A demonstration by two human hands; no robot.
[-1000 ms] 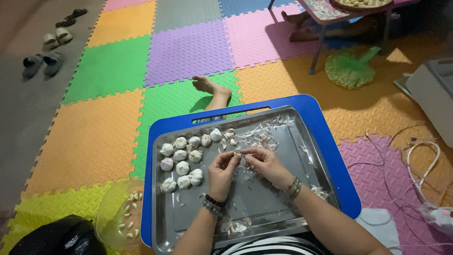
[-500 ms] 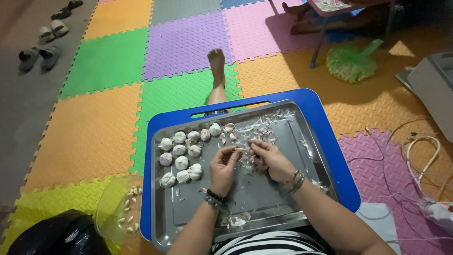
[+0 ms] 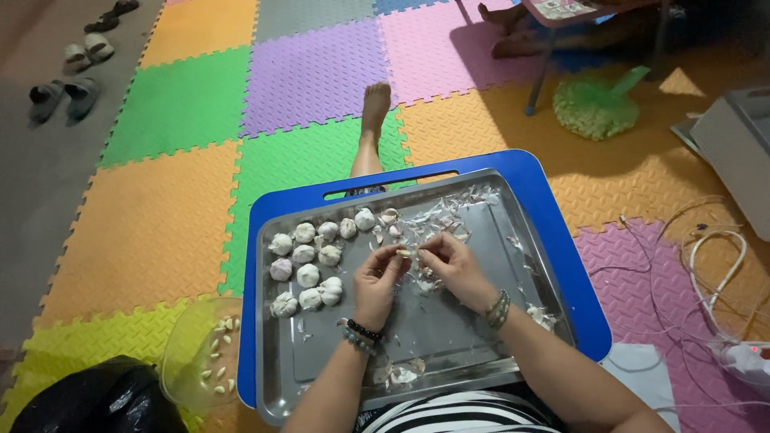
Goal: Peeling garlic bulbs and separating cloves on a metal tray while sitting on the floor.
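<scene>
Pinching one garlic clove (image 3: 405, 252) between them, left hand (image 3: 377, 277) and right hand (image 3: 449, 261) meet fingertip-to-fingertip above the steel tray (image 3: 449, 337).

I see a floor of interlocking foam mats (image 3: 184, 104) in green, orange, purple, pink and yellow. At eleven o'clock, sandals (image 3: 68, 76) lie on bare grey floor (image 3: 32, 184). At one o'clock a small table's legs (image 3: 541, 76) cast shadow beside a green hand fan (image 3: 595, 106). White cables (image 3: 714, 265) coil at three o'clock.
</scene>
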